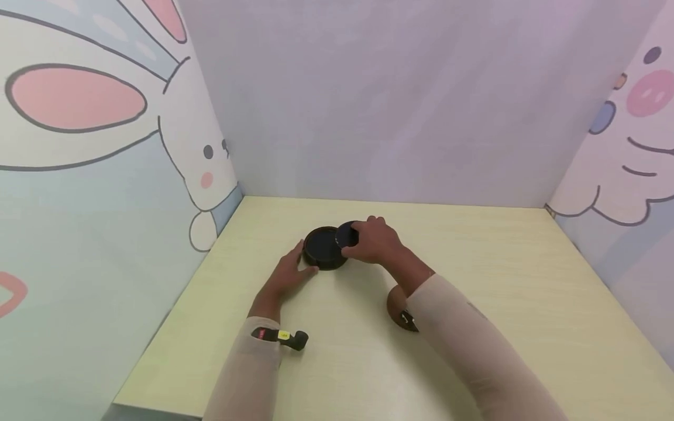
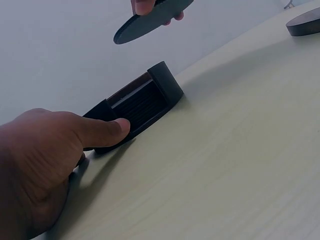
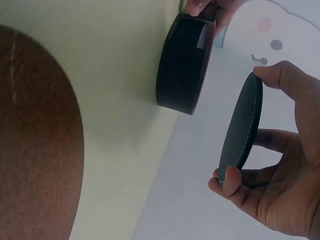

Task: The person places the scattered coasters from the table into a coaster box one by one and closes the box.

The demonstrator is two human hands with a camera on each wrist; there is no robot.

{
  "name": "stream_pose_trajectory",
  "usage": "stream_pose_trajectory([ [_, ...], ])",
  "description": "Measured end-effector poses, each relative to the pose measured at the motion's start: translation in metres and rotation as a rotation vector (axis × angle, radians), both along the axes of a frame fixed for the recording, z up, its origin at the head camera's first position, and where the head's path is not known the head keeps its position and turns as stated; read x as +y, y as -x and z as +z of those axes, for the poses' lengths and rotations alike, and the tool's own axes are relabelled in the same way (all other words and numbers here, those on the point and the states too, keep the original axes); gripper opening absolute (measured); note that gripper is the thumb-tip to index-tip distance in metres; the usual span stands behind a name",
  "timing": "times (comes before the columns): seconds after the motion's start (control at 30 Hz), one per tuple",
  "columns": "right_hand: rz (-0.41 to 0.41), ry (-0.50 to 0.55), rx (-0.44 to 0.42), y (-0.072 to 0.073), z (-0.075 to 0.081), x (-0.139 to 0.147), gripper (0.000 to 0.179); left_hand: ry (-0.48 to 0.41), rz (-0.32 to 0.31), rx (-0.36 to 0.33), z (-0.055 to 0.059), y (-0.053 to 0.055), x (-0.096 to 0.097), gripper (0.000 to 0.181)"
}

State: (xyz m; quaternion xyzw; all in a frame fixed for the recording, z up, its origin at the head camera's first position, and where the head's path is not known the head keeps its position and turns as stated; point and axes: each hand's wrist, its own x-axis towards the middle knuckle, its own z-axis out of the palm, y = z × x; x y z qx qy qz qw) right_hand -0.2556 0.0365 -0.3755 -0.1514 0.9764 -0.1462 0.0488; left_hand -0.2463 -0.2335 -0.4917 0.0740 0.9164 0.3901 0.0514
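Observation:
My left hand [image 1: 286, 273] holds the side of a round black coaster holder [image 2: 172, 90] standing on the table. Its thumb [image 2: 120, 127] lies across the cut-out in the wall, where a stack of dark coasters [image 2: 142, 107] shows. Just above the holder's right rim, my right hand [image 1: 375, 241] grips one round black coaster [image 3: 242, 127] by its edges, between thumb and fingers. The coaster is tilted, with pale stitching along its edge, and hangs apart from the holder in both wrist views.
A round brown disc-like object [image 1: 395, 307] lies on the pale wooden table [image 1: 337, 362], partly hidden beneath my right forearm. Grey-white panel [image 1: 368, 117] stands behind the table. Cartoon-printed panels [image 1: 79, 234] rise on both sides. A strap with a small camera [image 1: 299, 340] is around my left cuff.

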Motion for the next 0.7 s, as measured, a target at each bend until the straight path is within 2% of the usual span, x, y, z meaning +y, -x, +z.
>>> stream_pose_trajectory([
  [0.17,0.018,-0.007,-0.009,0.008,-0.002,-0.014,0.074,-0.003,0.002,-0.007,0.001,0.000,0.000,0.098],
  [0.4,0.021,-0.038,-0.003,0.020,-0.014,-0.036,0.074,0.002,0.012,-0.016,0.001,0.000,0.000,0.098],
  [0.7,0.066,-0.115,0.031,0.023,-0.023,-0.058,0.071,0.008,0.020,-0.013,-0.001,-0.001,0.000,0.097],
])
